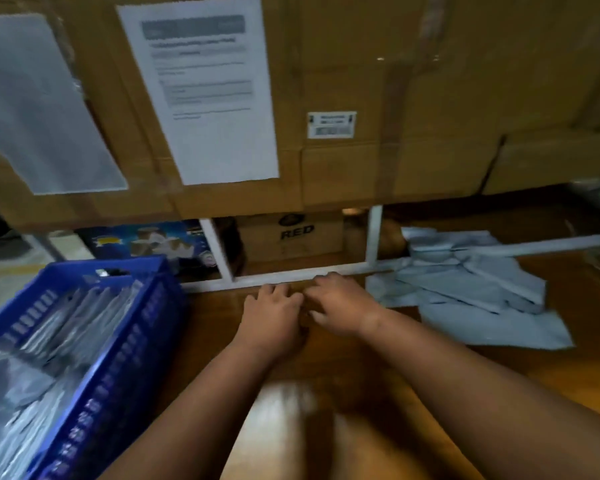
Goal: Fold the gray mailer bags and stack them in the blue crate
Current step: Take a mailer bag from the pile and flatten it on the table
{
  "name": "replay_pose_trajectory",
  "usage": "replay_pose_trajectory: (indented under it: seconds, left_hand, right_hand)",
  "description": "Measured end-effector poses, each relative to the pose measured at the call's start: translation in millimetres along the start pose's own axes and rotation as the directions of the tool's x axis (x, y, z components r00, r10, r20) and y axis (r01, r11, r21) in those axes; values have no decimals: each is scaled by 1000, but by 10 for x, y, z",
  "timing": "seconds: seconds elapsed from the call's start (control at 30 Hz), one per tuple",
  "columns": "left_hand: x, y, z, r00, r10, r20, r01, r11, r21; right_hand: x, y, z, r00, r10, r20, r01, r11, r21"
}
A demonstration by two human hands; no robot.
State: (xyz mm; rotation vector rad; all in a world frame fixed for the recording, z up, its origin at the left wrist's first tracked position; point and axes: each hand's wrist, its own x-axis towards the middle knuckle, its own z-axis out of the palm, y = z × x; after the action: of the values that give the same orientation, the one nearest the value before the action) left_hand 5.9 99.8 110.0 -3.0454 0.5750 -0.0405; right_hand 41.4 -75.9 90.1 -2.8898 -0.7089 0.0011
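Note:
A loose pile of gray mailer bags (471, 289) lies on the wooden table (361, 375) at the right, partly over the white rail. The blue crate (94, 368) stands at the left and holds several folded gray bags (35, 368). My left hand (271, 313) and my right hand (336, 303) rest side by side on the bare wood at the table's far edge, fingers loosely bent, with nothing between them. My right hand is just left of the pile and apart from it. The frame is blurred by motion.
Large cardboard boxes (378, 98) with taped paper sheets (201, 88) form a wall just behind the table. A white metal frame (302, 271) runs along the far edge, with smaller boxes (291, 237) under it. Bare wood lies between the crate and the pile.

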Motion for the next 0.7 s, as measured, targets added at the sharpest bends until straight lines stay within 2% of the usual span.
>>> replay_pose_trajectory:
  seconds: [0.17, 0.37, 0.53, 0.7]
  left_hand:
    - [417, 931, 285, 980, 166, 112, -168, 986, 3]
    - [849, 1830, 616, 939, 269, 215, -275, 961, -3]
    - [1159, 2386, 882, 910, 332, 249, -341, 940, -5]
    - [1389, 2769, 1259, 879, 391, 273, -398, 917, -31]
  right_hand:
    - [-871, 869, 268, 967, 250, 46, -250, 968, 10]
    - [-1637, 1798, 483, 904, 428, 17, -428, 904, -15]
    - [-1988, 2439, 668, 860, 509, 38, -506, 860, -70]
    - [-2166, 2739, 909, 860, 504, 76, -489, 857, -162]
